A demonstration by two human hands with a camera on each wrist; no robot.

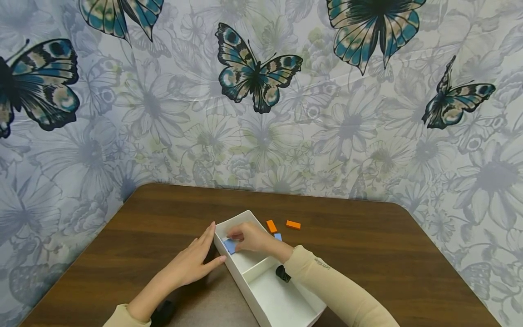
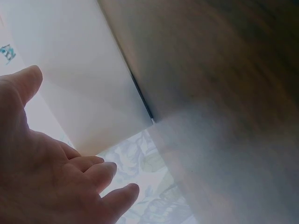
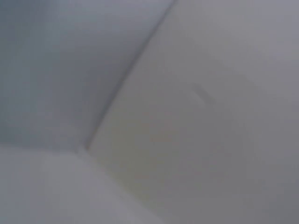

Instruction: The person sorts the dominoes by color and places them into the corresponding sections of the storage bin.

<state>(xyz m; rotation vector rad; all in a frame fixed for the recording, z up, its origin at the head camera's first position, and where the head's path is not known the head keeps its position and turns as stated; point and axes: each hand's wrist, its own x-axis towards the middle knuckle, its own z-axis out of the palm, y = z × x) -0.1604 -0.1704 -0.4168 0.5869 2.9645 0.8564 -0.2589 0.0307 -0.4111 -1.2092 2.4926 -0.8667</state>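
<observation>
The right hand (image 1: 253, 238) was bent over at least one blue piece (image 1: 229, 246) in the far compartment (image 1: 245, 260) of one white box (image 1: 271, 295); whether it pinched any, I couldn't tell. Left of it, the left hand (image 1: 192, 263), fingers straight, touched the box. Right of it lay one blue block (image 1: 278, 236) and two orange blocks (image 1: 293, 225).

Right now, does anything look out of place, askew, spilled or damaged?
Nothing looks spilled or damaged. Mildly odd: the white box sits slantwise on the table, and two orange blocks and a blue block lie loose outside it, while another blue piece is inside.
</observation>
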